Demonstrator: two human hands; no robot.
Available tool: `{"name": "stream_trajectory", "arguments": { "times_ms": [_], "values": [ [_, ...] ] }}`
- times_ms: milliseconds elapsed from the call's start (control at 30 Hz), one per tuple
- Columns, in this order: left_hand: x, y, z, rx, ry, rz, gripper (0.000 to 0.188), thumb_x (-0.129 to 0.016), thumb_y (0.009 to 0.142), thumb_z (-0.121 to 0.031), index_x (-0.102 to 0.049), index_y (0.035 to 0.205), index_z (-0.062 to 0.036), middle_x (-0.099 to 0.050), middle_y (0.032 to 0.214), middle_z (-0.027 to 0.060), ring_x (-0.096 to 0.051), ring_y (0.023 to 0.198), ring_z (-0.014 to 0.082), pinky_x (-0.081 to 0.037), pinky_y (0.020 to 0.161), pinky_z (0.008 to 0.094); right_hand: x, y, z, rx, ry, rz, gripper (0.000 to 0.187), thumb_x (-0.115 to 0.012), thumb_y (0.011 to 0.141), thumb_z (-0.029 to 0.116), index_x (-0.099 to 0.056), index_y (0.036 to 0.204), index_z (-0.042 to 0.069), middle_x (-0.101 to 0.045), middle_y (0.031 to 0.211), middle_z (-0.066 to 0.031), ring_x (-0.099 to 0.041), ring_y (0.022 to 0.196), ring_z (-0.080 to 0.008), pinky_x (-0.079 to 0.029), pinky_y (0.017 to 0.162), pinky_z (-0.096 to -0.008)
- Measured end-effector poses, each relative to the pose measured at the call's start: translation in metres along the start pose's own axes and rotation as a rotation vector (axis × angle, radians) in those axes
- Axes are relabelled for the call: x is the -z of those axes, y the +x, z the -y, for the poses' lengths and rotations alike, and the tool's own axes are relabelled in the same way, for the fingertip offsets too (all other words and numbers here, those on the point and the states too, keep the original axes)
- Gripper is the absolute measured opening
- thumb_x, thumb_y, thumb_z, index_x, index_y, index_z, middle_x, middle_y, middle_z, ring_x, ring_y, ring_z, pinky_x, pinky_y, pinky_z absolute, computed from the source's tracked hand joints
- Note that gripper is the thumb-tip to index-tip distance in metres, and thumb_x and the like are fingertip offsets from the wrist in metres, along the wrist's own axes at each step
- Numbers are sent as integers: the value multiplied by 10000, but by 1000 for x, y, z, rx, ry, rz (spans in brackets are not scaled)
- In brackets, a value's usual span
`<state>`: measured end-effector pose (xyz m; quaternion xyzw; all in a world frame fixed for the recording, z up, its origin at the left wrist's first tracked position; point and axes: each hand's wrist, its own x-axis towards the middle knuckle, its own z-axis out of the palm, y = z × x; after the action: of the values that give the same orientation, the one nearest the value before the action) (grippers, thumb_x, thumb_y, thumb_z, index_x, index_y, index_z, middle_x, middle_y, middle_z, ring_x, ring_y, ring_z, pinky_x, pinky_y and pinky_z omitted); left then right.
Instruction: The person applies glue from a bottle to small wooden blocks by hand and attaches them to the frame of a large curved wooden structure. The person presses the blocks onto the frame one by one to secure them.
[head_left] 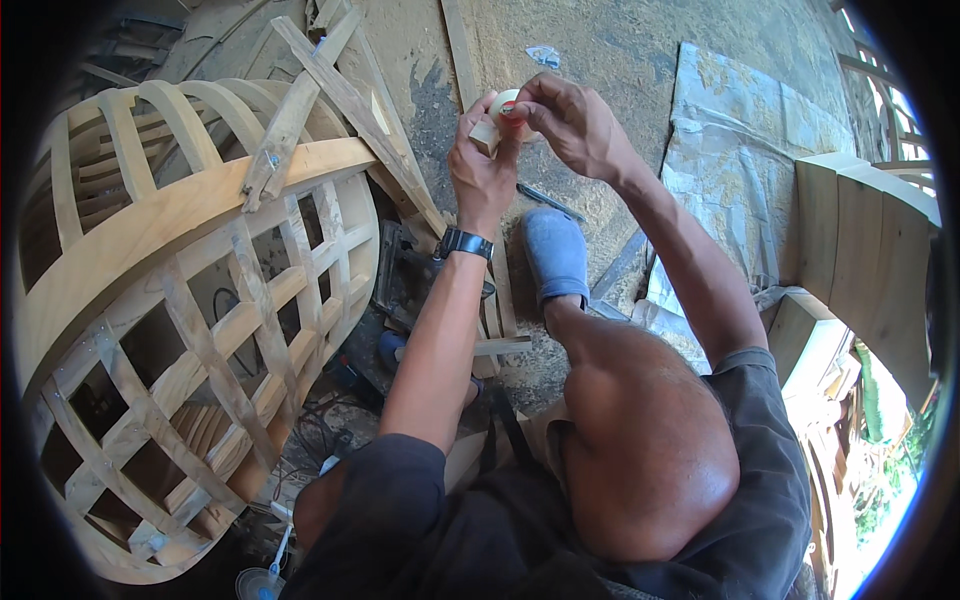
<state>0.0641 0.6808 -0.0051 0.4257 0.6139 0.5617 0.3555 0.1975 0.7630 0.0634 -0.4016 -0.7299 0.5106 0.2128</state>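
The pale roll [508, 106] with a red part is held up at the fingertips of the left hand [484, 178], with a small wooden block [484, 139] gripped beside it; the left fingers are curled around both. By the right hand [573, 120] the red part is pinched between thumb and forefinger — whether a loose end is caught between the tips cannot be told, as they are seen too small. The roll's rounded edge is left exposed on the side away from the body, and open air is found beyond the fingers and to their right, above the floor [620, 95]. To the left of the fingers, room is limited by leaning wooden strips [322, 75] and, farther out, by the curved rim of a large slatted wooden frame [185, 208]. Nearer the body, the space under the fingers is bordered by a raised knee [650, 450] and a blue-grey shoe [556, 252], with a dark slim object [550, 201] laid just beyond the shoe. The floor is strewn with pale dust and dark patches, and a small crumpled scrap [543, 56] is seen past the fingertips. Well to the right of the fingers, a creased silvery sheet [710, 165] is spread — and beyond it the area is edged by a curved wooden panel [860, 225], with bright daylight and greenery below.
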Motion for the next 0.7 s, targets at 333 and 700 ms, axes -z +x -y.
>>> {"name": "stream_trajectory", "arguments": {
  "times_ms": [333,700],
  "values": [
    [-20,-2,-11,46,5,37,504,-742,904,-216,-537,1296,27,-645,1182,140,-649,1023,181,-549,850,306,18,-24,-7,25,-144,-215,135,-599,934,132,-611,1010,21,-662,817,-173,-667,700,-289,-502,637,-389],
    [-20,-1,-2,16,6,44,535,-726,920,-287,-529,1298,36,-647,1170,149,-655,1006,177,-554,845,302,28,-21,-1,221,-392,-99,122,-597,888,111,-567,975,32,-628,839,-177,-630,809,-405,-499,694,-487]
  ]
}}
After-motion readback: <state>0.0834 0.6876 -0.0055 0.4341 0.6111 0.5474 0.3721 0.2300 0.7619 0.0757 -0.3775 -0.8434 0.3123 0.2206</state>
